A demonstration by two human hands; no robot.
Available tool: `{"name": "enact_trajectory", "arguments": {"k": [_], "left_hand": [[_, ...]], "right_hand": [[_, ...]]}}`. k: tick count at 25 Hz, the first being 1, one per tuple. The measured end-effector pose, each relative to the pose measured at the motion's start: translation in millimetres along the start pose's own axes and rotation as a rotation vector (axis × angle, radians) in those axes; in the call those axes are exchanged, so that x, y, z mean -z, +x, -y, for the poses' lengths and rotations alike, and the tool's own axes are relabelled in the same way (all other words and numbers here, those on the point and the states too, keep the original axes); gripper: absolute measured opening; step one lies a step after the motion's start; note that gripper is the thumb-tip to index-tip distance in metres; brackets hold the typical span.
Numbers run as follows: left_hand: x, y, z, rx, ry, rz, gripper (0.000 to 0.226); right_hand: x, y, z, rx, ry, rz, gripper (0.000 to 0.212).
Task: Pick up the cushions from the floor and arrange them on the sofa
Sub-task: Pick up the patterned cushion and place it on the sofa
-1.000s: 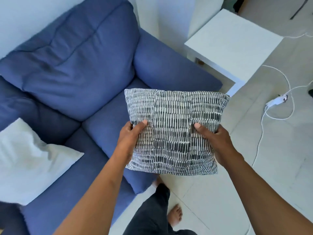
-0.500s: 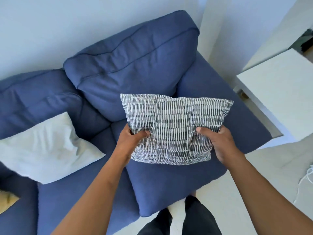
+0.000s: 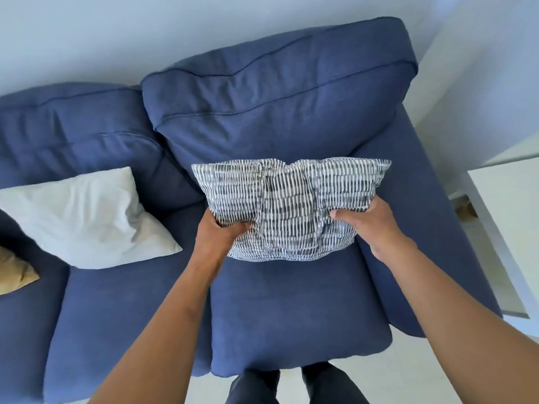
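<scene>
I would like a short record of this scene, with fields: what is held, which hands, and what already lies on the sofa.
held: patterned cushion, over the right seat, near the backrest
hands: left hand and right hand, each gripping a lower corner
sofa: blue sofa
already there: white cushion on the left seat; tan cushion at the picture's left edge
beside sofa: white table

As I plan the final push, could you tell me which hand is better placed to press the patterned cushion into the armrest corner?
Probably the right hand: it grips the patterned cushion nearest the armrest.
</scene>
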State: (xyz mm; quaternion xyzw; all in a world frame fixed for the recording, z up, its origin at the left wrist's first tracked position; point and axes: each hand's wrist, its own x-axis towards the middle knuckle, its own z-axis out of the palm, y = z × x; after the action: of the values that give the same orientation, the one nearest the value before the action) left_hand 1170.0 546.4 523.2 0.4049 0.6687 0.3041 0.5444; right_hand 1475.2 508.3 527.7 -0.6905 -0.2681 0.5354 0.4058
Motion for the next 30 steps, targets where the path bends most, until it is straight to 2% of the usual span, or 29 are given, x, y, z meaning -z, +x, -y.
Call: {"name": "enact_trajectory", "arguments": {"k": [3,9,12,14,16,18,21,24,26,28,30], "left_hand": [[-12.2,22.0,2.8,-0.011,-0.026,-0.059,0.055],[-15.0,77.1,4.4,-0.013,-0.006,-0.103,0.045],[-16.3,115.6,21.7,0.069,0.063,-0.091,0.044],[-17.9,132.2,30.2,0.168,0.108,-0.046,0.047],[-20.9,146.7,32.4,0.193,0.122,-0.04,0.05],[-22.7,156.7,28.2,0.168,0.103,-0.046,0.053],[-23.4,162.9,16.7,0.118,0.081,-0.086,0.054],[-21.4,170.9,0.3,0.068,0.033,-0.16,0.046],[-17.6,176.0,-9.8,0.041,0.0,-0.179,0.032],[-12.5,179.5,-13.0,-0.003,0.06,-0.228,0.015],[-9.0,181.7,-13.4,-0.053,0.112,-0.285,0.014]], "right_hand": [[-4.8,29.3,5.7,0.026,-0.042,0.015,0.044],[-27.8,89.2,4.7,0.042,-0.037,-0.07,0.042],[-42.2,126.1,-4.1,-0.009,-0.084,-0.037,0.041],[-49.3,146.9,-12.0,-0.072,-0.123,-0.012,0.063],[-53.6,164.3,-14.7,-0.1,-0.123,-0.019,0.084],[-53.8,176.8,-12.6,-0.102,-0.157,-0.027,0.09],[-51.7,188.5,-5.1,-0.075,-0.188,-0.066,0.079],[-50.7,194.8,4.7,0.0,-0.145,-0.134,0.041],[-50.4,198.7,9.6,0.034,-0.133,-0.163,0.025],[-48.7,201.6,11.3,0.067,-0.134,-0.188,0.026],[-43.7,204.9,11.3,0.096,-0.163,-0.235,0.038]]}}
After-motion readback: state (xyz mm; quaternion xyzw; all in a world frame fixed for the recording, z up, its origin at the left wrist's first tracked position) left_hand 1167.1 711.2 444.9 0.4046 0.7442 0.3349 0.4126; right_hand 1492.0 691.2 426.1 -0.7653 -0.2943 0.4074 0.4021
